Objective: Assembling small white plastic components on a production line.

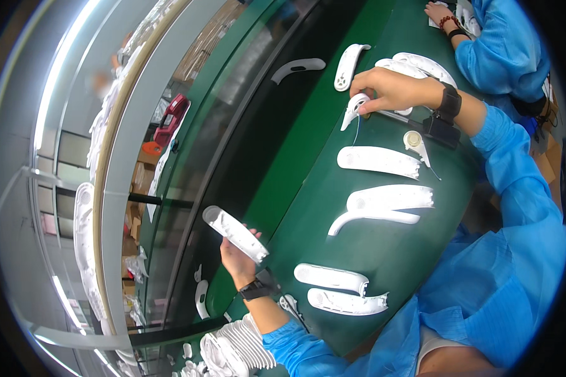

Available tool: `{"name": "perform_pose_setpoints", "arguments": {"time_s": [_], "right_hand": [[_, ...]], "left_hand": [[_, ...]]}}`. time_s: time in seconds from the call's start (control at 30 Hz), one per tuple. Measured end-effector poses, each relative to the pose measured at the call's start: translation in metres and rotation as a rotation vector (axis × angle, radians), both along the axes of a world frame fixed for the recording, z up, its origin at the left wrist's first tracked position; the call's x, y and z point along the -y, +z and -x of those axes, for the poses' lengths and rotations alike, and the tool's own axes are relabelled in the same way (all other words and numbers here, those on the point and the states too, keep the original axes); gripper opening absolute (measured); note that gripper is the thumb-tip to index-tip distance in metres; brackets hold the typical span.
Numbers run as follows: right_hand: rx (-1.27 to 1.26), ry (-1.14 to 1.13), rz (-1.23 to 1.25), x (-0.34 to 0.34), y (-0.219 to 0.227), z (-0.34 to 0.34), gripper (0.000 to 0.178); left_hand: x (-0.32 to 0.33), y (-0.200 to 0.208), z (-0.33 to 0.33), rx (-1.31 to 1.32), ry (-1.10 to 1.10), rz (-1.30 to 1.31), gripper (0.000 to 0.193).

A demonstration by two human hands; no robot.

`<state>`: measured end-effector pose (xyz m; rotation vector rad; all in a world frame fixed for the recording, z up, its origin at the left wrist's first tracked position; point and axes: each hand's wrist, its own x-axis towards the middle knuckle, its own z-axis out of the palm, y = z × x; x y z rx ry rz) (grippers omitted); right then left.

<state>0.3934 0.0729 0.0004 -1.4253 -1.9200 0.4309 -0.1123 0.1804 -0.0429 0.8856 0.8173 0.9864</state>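
Note:
My left hand [238,254] holds a long white plastic shell [234,234] over the dark conveyor belt [245,151], at the edge of the green table [308,207]. My right hand [387,88] reaches far across the table and grips a small curved white plastic piece [352,108], with a thin wire hanging below it. Both arms wear blue sleeves, and each wrist carries a black band. Several more white shells lie in a row on the green table between my hands, such as one long shell [378,161] and one near my body [331,277].
Two white shells [299,66] [348,65] lie on the belt and table further along. Another person in blue [503,44] works at the top right. A stack of white parts [242,345] sits by my left elbow. A small round white piece [414,139] lies near my right wrist.

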Motion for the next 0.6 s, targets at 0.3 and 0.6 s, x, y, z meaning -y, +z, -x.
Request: {"name": "perform_pose_setpoints", "arguments": {"time_s": [0.3,0.6], "right_hand": [[-0.322,0.409,-0.025,0.011,0.034,0.109,0.03],[-0.833,0.55,0.373,-0.002,-0.025,0.164,0.036]], "left_hand": [[0.084,0.023,-0.035,-0.075,0.127,-0.071,0.043],[0.138,0.041,-0.095,-0.433,0.126,-0.268,0.04]]}}
